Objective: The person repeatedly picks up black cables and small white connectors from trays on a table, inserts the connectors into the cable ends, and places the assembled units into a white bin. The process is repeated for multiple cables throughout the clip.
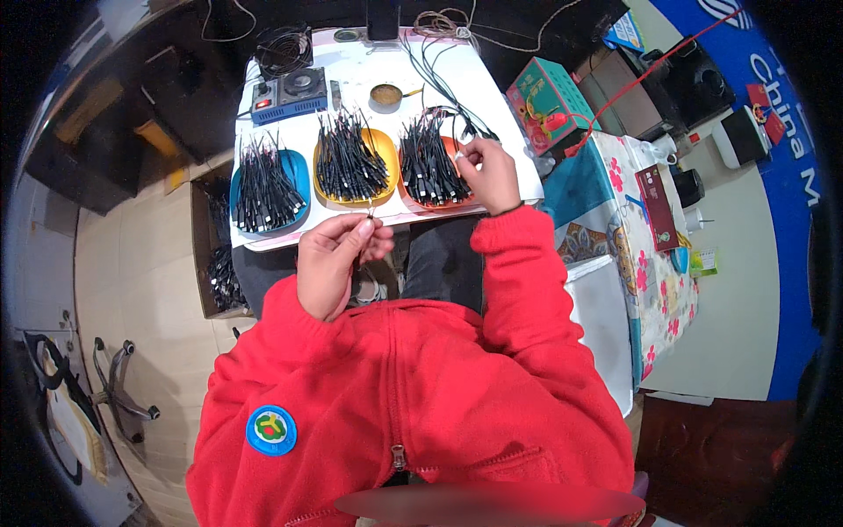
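As my head view shows it, my left hand (341, 253) pinches one thin cable (370, 214) just in front of the yellow tray (381, 144), while my right hand (489, 176) is raised to the right of that tray, fingertips bunched (whether they grip anything, I cannot tell). I judge that I am working on the cable's pale end, so the next move calls for a steady left pinch, leaving that end clear for my right hand.
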`<control>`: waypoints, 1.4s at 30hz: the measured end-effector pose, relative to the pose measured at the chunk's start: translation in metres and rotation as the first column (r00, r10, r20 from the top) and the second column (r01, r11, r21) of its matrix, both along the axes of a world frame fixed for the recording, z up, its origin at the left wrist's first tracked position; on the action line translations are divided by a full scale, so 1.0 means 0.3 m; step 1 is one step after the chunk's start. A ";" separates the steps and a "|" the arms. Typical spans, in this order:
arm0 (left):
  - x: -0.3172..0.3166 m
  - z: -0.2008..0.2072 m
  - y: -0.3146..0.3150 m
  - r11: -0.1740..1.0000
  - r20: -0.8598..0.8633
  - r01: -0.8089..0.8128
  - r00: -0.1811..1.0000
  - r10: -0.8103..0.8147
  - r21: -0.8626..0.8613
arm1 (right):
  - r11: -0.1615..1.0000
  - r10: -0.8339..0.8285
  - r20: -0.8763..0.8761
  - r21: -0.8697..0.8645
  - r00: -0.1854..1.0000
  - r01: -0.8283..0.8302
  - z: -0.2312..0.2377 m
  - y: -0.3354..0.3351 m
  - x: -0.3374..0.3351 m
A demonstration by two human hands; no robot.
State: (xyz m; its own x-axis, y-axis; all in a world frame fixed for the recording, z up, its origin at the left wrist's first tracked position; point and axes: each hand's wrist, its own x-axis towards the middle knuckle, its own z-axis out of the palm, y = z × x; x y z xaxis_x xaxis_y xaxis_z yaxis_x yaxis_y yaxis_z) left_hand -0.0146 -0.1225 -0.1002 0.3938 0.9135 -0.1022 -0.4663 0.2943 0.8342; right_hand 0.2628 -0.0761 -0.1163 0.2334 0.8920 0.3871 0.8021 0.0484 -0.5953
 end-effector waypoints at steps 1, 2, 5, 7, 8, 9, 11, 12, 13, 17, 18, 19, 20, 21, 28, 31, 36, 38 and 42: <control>0.006 0.000 -0.001 1.000 0.026 0.000 1.000 0.000 -0.007 | 0.996 0.085 -0.047 0.046 0.995 -0.083 0.003 -0.020 -0.015; 0.012 0.000 0.001 1.000 0.049 0.001 0.999 -0.001 -0.015 | 0.998 0.057 -0.064 -0.031 0.996 -0.059 0.008 -0.028 -0.025; 0.021 0.002 0.007 0.999 0.092 -0.005 0.996 0.008 -0.040 | 0.980 0.118 -0.225 -0.128 0.967 -0.149 0.023 -0.039 -0.042; 0.026 0.008 0.015 0.998 0.123 -0.044 0.991 0.049 -0.044 | 0.960 0.173 -0.349 -0.150 0.921 -0.237 0.047 -0.032 -0.052; 0.023 0.013 0.019 0.997 0.132 -0.054 0.989 0.060 -0.050 | 0.947 0.197 -0.410 -0.156 0.890 -0.282 0.062 -0.041 -0.063; 0.020 0.019 0.018 0.997 0.145 -0.064 0.987 0.071 -0.050 | 0.936 0.163 -0.466 -0.207 0.870 -0.286 0.080 -0.055 -0.080; 0.025 0.038 0.023 0.994 0.156 -0.094 0.982 0.102 -0.056 | 0.893 0.297 -0.531 -0.139 0.794 -0.427 0.128 -0.091 -0.125; 0.030 0.046 0.022 0.992 0.161 -0.114 0.979 0.122 -0.057 | 0.868 0.332 -0.589 -0.116 0.737 -0.484 0.148 -0.121 -0.157; 0.037 0.054 0.020 0.989 0.183 -0.136 0.973 0.144 -0.055 | 0.824 0.406 -0.648 -0.045 0.644 -0.564 0.161 -0.155 -0.200; 0.053 0.076 0.001 0.974 0.259 -0.229 0.940 0.221 -0.002 | 0.840 0.389 -0.631 -0.058 0.671 -0.540 0.171 -0.269 -0.357; 0.052 0.080 -0.007 0.972 0.268 -0.236 0.937 0.224 0.011 | 0.845 0.376 -0.674 -0.032 0.636 -0.534 0.164 -0.288 -0.385; 0.050 0.083 -0.016 0.971 0.268 -0.240 0.936 0.228 0.014 | 0.868 0.375 -0.641 -0.011 0.669 -0.497 0.154 -0.296 -0.411; 0.047 0.086 -0.026 0.970 0.284 -0.244 0.931 0.229 0.019 | 0.893 0.339 -0.597 -0.038 0.727 -0.448 0.146 -0.304 -0.430; 0.043 0.088 -0.032 0.971 0.276 -0.235 0.937 0.216 0.039 | 0.910 0.333 -0.540 -0.030 0.773 -0.413 0.138 -0.311 -0.444; 0.021 0.074 -0.051 0.955 0.202 -0.237 0.959 0.200 0.178 | 0.890 0.430 -0.369 0.017 0.824 -0.456 0.166 -0.357 -0.453; 0.019 0.062 -0.056 0.959 0.176 -0.197 0.971 0.162 0.204 | 0.909 0.400 -0.538 0.127 0.742 -0.398 0.215 -0.340 -0.410; 0.019 0.063 -0.073 0.980 0.160 -0.070 0.986 0.040 0.187 | 0.871 0.475 -0.571 0.196 0.670 -0.451 0.247 -0.304 -0.398; 0.012 0.067 -0.071 0.982 0.119 -0.012 0.993 -0.011 0.189 | 0.862 0.501 -0.549 0.248 0.669 -0.442 0.240 -0.302 -0.408; 0.009 0.066 -0.065 0.971 -0.004 0.019 1.000 -0.019 0.240 | 0.914 0.404 -0.447 0.239 0.798 -0.329 0.218 -0.311 -0.414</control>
State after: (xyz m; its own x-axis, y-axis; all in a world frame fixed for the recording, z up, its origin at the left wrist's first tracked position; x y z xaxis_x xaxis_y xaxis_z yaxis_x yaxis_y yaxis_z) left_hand -0.0117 -0.1420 -0.0803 0.4115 0.9036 0.1187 -0.4611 0.0940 0.8824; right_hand 0.1385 -0.1694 -0.0510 0.0886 0.8926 0.4421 0.3239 0.3939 -0.8602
